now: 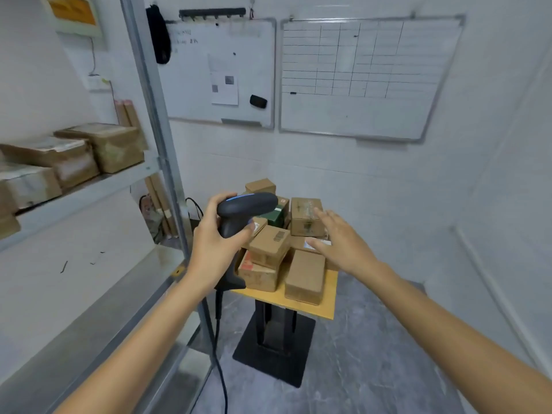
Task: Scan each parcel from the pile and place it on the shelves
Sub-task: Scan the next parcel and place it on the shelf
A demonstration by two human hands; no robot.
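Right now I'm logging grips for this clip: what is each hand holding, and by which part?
The left hand grips the black scanner by its handle, below the head. The right hand holds nothing, fingers spread above the parcels.

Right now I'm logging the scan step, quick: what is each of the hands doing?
Left hand: grips the barcode scanner by its handle.
Right hand: open, fingers spread, holding nothing, over the parcels on the small table.

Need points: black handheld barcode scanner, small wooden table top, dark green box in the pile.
black handheld barcode scanner (249, 202), head view, top of its head
small wooden table top (328, 300), head view, bare right edge
dark green box (272, 217), head view, visible front face
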